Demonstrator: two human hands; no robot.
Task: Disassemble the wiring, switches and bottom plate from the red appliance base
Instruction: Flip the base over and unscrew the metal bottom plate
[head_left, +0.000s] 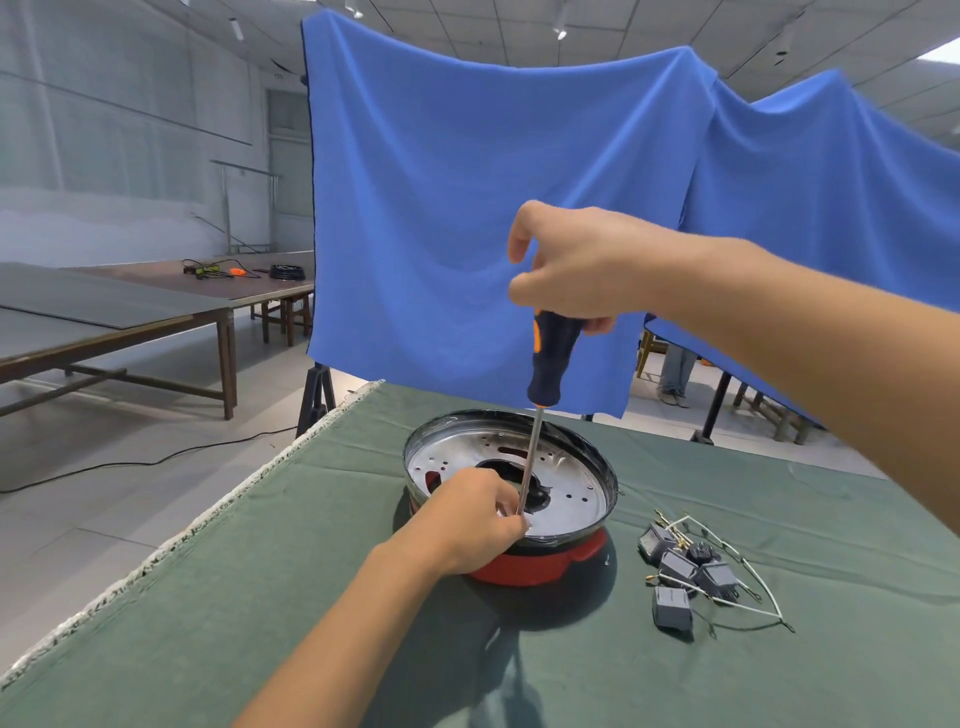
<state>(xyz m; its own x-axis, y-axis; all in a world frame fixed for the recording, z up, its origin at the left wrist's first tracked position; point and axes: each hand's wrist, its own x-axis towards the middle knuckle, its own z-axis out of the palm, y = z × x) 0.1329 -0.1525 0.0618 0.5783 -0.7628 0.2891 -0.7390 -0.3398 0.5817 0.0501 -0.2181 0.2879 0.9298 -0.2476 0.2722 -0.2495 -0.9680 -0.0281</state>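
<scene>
The red appliance base (540, 564) stands in the middle of the green-covered table (260, 597), its shiny metal bottom plate (571, 493) facing up inside a dark rim. My right hand (576, 265) grips the top of a black and orange screwdriver (551, 358), which stands nearly upright with its tip at the plate's near edge. My left hand (475, 514) rests on the base's near rim, fingers pinching the shaft by the tip. Several grey switches (680, 571) with white wires (748, 587) lie loose on the cloth to the right.
A blue cloth (493, 208) hangs as a backdrop behind the table. The table's left edge (218, 512) has a white fringe. Long wooden tables (156, 312) with tools stand at the far left. A person's legs (675, 374) show behind the backdrop at the right.
</scene>
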